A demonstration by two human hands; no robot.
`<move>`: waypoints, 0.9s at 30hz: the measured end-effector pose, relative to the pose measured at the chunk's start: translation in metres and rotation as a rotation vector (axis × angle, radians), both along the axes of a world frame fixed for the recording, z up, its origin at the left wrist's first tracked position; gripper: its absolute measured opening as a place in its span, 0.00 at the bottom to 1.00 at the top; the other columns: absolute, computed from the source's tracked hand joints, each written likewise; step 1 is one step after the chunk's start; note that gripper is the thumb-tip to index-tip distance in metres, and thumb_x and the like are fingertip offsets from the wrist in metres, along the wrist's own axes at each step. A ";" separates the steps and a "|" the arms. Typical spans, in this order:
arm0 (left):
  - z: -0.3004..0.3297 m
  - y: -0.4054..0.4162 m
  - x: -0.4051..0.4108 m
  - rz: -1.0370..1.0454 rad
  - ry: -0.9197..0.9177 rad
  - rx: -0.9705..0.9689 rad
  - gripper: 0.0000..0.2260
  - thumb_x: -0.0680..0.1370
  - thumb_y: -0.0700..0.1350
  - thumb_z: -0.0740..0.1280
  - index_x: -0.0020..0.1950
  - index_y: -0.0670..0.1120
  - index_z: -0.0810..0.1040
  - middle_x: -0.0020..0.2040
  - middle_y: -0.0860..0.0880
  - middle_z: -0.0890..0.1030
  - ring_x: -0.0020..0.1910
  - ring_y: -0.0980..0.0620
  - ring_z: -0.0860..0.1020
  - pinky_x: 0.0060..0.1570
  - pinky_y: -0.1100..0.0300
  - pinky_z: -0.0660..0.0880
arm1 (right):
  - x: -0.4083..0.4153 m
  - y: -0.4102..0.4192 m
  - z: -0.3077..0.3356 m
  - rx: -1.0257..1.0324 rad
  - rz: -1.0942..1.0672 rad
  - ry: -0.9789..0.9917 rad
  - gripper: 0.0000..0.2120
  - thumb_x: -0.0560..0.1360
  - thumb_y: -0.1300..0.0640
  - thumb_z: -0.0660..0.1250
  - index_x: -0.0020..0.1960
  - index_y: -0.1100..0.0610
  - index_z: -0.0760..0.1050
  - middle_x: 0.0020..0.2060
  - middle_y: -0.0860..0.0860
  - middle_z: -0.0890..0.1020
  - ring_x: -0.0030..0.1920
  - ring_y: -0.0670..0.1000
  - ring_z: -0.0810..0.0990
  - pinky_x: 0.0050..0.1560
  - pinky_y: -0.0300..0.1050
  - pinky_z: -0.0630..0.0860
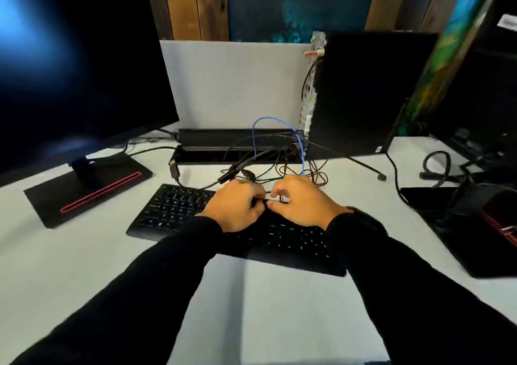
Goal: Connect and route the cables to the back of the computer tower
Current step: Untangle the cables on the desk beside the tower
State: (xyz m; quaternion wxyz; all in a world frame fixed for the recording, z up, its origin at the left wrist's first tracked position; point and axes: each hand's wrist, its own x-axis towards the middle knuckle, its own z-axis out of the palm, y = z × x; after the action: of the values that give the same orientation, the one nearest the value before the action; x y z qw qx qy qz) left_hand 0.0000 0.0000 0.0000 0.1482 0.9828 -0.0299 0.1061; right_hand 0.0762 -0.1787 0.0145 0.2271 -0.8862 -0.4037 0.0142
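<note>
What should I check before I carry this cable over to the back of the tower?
1. Both hands on the thin black cable: ok, left hand and right hand pinch it above the keyboard.
2. Plug type: cannot tell, hidden by fingers.
3. Cable free of the tangle: not ok, loops overlap.
4. Tower rear ports facing left: ok.
5. Free port: cannot tell.
6. Blue cable near the path: not ok.

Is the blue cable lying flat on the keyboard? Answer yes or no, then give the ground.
No: the blue cable arches up over the cable tray behind the keyboard, beside the computer tower.
</note>
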 end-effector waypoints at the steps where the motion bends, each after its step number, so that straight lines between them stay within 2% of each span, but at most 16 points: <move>1: -0.007 0.002 0.008 -0.039 -0.010 -0.017 0.13 0.72 0.54 0.58 0.46 0.52 0.80 0.43 0.53 0.82 0.47 0.47 0.80 0.48 0.51 0.78 | 0.006 0.004 -0.005 0.011 0.023 0.008 0.09 0.75 0.45 0.72 0.48 0.50 0.81 0.44 0.47 0.79 0.46 0.49 0.79 0.49 0.49 0.79; 4: -0.016 0.004 0.025 -0.044 0.027 -0.053 0.12 0.72 0.52 0.59 0.47 0.52 0.80 0.45 0.52 0.83 0.47 0.48 0.80 0.48 0.51 0.78 | 0.020 0.013 -0.017 0.026 0.023 0.028 0.05 0.74 0.51 0.73 0.42 0.52 0.81 0.38 0.46 0.79 0.40 0.47 0.77 0.45 0.49 0.78; 8: -0.029 0.012 0.042 -0.065 0.018 -0.116 0.13 0.72 0.54 0.57 0.46 0.51 0.79 0.42 0.52 0.80 0.45 0.48 0.79 0.46 0.50 0.77 | 0.034 0.014 -0.042 0.126 0.012 0.100 0.01 0.74 0.54 0.71 0.45 0.51 0.81 0.41 0.45 0.76 0.42 0.46 0.78 0.47 0.50 0.80; 14: -0.033 0.008 0.040 -0.031 0.004 -0.157 0.14 0.75 0.54 0.57 0.47 0.52 0.80 0.41 0.52 0.80 0.44 0.47 0.79 0.46 0.48 0.78 | 0.024 0.015 -0.041 0.107 0.021 0.045 0.11 0.73 0.46 0.61 0.47 0.50 0.79 0.43 0.43 0.70 0.44 0.50 0.75 0.45 0.54 0.78; 17: -0.032 0.009 0.038 -0.020 -0.011 -0.196 0.12 0.75 0.53 0.59 0.47 0.51 0.80 0.40 0.53 0.79 0.43 0.47 0.78 0.46 0.49 0.77 | 0.025 0.017 -0.036 0.074 0.027 0.070 0.09 0.74 0.46 0.62 0.46 0.49 0.78 0.43 0.44 0.69 0.45 0.50 0.75 0.47 0.56 0.78; 23: -0.035 0.010 0.040 -0.008 -0.027 -0.197 0.13 0.74 0.54 0.59 0.47 0.51 0.81 0.42 0.52 0.82 0.43 0.49 0.79 0.47 0.50 0.77 | 0.029 0.009 -0.036 0.043 0.094 -0.008 0.07 0.78 0.52 0.66 0.52 0.53 0.82 0.42 0.47 0.71 0.45 0.50 0.75 0.49 0.50 0.75; 27: -0.029 0.004 0.044 0.092 0.034 -0.232 0.13 0.74 0.56 0.61 0.44 0.50 0.81 0.40 0.50 0.82 0.44 0.47 0.79 0.46 0.52 0.77 | 0.031 0.010 -0.029 -0.060 0.099 -0.003 0.04 0.78 0.51 0.66 0.46 0.49 0.77 0.41 0.45 0.69 0.46 0.48 0.71 0.48 0.45 0.68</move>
State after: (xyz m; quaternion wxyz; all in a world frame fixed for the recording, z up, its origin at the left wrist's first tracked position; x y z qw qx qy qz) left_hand 0.0443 0.0044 -0.0291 0.2562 0.9611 0.0302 0.0986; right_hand 0.1074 -0.1688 -0.0147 0.1989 -0.8716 -0.4467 0.0361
